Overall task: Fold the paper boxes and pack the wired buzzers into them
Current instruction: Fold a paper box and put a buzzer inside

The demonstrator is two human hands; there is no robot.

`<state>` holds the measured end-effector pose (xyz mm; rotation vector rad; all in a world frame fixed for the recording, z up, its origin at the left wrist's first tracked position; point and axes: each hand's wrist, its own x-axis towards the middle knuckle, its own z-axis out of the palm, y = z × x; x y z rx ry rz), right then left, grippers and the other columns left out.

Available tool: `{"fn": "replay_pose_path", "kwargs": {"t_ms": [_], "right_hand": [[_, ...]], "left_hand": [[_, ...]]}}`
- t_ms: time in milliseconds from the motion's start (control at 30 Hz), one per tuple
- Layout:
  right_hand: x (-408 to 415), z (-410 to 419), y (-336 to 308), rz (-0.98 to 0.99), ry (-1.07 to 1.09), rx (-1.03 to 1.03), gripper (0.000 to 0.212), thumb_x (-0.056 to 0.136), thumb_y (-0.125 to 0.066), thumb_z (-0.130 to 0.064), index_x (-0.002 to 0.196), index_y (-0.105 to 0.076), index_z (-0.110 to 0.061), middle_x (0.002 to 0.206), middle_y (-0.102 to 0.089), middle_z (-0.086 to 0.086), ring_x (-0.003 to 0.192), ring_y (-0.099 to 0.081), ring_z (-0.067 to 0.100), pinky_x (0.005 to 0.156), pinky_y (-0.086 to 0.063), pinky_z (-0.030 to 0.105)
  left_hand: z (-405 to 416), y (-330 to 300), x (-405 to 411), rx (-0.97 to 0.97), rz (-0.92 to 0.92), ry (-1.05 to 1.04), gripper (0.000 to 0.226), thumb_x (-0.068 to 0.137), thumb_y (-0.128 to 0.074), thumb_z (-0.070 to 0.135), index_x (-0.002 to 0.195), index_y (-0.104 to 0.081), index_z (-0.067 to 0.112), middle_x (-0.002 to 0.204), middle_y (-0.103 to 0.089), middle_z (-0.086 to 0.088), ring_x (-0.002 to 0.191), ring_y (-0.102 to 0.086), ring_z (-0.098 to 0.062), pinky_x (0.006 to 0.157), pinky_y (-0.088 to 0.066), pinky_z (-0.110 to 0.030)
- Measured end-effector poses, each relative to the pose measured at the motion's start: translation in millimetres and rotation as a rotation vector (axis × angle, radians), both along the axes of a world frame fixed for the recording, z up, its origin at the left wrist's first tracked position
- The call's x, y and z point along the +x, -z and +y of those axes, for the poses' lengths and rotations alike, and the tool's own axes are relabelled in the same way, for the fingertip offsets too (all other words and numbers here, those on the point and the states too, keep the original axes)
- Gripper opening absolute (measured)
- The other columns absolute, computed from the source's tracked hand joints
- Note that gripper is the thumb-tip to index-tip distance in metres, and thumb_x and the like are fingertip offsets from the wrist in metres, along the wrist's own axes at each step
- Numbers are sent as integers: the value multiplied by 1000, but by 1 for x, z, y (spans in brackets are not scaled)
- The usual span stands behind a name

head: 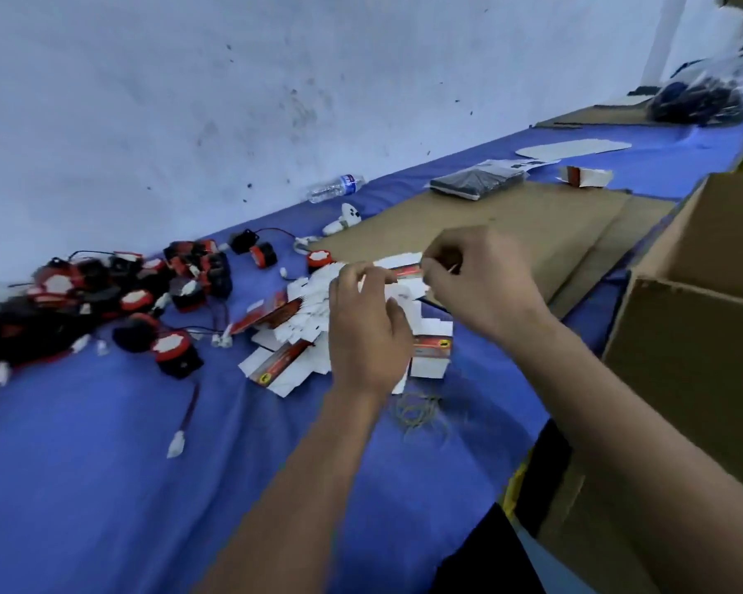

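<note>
Cardboard of the flat paper box (404,274) is thin, light, easily creased; left hand (367,332) and right hand (477,276) pinch its edges, each grip narrow.

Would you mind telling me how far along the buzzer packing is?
Early. No packed box is clearly visible. In hand: both the left hand and right hand pinch one flat box blank, folding it. Left: the pile of flat blanks and the heap of loose buzzers on the blue cloth.
</note>
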<state>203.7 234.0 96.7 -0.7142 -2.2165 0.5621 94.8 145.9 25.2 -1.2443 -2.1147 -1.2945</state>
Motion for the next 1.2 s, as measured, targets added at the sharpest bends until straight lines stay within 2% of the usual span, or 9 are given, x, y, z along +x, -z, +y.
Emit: {"fn": "replay_pose_path", "kwargs": {"t_ms": [167,333,400,500,633,800,933,1033,1200], "right_hand": [[-139,-56,28,-222,-148,263,16,88,-55,-19,94,-70,-16,90,-71,8,91,-62,32,66,-44,34],[-227,-75,59,-652,-356,405,37,89,-62,-22,124,-55,-15,119,-62,11,113,-57,32,78,-45,38],[-238,-77,70,-738,-343,464,24,91,-61,-24,113,-60,-17,117,-65,10,108,-63,31,77,-44,37],[-245,-77,75,-697,-276,547,8,93,-61,-20,85,-59,-18,105,-70,8,96,-67,31,67,-37,34],[-230,-63,58,-267,-154,549,5,95,-60,-18,98,-62,-15,88,-69,10,81,-65,36,59,-31,35],[-209,-99,30,441,-282,106,17,103,-51,-20,93,-61,-10,68,-62,2,61,-56,24,56,-39,36],[-211,-152,46,42,-501,-233,25,104,-53,-27,99,-70,-8,86,-72,7,80,-66,24,74,-53,44],[-212,-198,74,-59,-660,-260,26,104,-54,-27,85,-66,-15,76,-67,0,72,-62,13,67,-50,42],[-222,-261,107,44,-704,-533,16,100,-61,-34,115,-61,-30,88,-66,-11,79,-63,1,66,-45,13]], "left_hand": [[-75,19,-85,-102,-179,-413,37,75,-56,-12,110,-63,-4,118,-55,-26,113,-49,-44,94,-37,-44],[-117,40,-133,-222,-473,-440,26,81,-61,-5,106,-55,-4,112,-56,-23,95,-54,-38,65,-30,-34],[-119,45,-138,-182,-515,-414,21,84,-60,-2,103,-53,1,105,-61,-16,88,-58,-33,59,-32,-35],[-120,49,-146,-97,-541,-397,24,81,-57,-5,105,-54,1,104,-62,-14,91,-58,-31,68,-43,-39],[-123,45,-151,50,-550,-401,34,81,-51,-9,112,-57,3,114,-58,-14,102,-56,-31,84,-49,-44],[-160,39,-158,369,-858,-373,18,97,-54,1,100,-64,16,102,-71,-8,81,-71,-17,67,-54,-27],[-243,40,-157,745,-1244,-129,39,110,-44,32,92,-66,6,82,-71,-12,55,-69,-12,48,-55,-25],[-310,54,-144,586,-1262,23,66,98,-48,65,103,-75,6,96,-77,-15,76,-74,-26,60,-61,-35],[-357,59,-129,439,-1118,-8,28,83,-73,30,107,-77,16,111,-76,-17,91,-73,-29,75,-58,-36]]}}
